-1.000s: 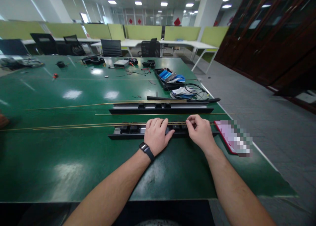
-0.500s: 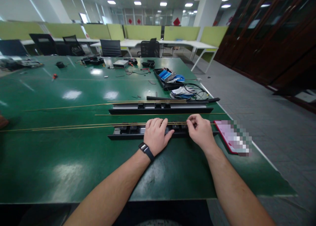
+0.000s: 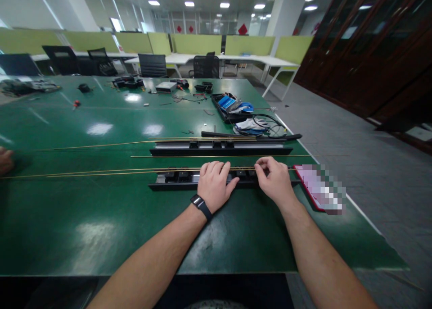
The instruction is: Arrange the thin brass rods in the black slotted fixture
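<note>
A black rail [image 3: 182, 187] with several black blocks along it lies in front of me. Long thin brass-coloured rods [image 3: 111, 172] run along its top and stretch far to the left. Over the rail's middle, my left hand [image 3: 213, 186] lies palm down across the rods, fingers extended and thumb spread. At the rail's right part, my right hand [image 3: 275, 179] has thumb and index finger pinched on a rod; the exact contact is partly hidden by the fingers. Both hands cover parts of the rail.
Beyond it lies a second black rail [image 3: 253, 152] with rods. A flat red-edged object [image 3: 305, 178], partly pixelated, is at right. Gloves [image 3: 249, 126] and a black tray [image 3: 222, 114] lie farther back. Another person's hand [image 3: 5, 160] shows at the left edge.
The other person's hand at the left edge has come slightly farther into view and higher. My own hands and the rail look almost unmoved.
</note>
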Tool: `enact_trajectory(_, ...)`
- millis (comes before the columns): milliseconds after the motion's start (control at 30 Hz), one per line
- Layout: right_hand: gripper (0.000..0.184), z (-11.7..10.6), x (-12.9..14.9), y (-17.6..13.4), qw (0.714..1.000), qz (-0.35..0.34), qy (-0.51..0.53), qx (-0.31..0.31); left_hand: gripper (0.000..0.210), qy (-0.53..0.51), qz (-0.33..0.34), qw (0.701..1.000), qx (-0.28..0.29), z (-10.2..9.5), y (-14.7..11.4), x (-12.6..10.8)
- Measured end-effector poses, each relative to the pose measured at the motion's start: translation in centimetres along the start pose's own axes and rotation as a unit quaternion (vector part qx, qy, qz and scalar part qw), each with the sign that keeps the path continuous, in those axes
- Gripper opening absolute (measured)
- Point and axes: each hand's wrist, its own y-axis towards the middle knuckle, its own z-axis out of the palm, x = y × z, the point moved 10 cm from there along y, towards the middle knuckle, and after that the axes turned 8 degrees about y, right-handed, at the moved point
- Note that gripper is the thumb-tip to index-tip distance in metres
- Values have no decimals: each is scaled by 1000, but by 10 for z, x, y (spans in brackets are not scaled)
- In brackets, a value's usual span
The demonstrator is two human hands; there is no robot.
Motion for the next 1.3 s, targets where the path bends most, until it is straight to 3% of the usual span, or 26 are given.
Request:
enact_trajectory(600,12,-3,-4,1,999,38,-4,11,43,-9,1,1000,2,0,0,0)
enact_trajectory(1300,15,2,-6,0,1000,8,-4,10,45,-9,-6,1000,2,1,1,0)
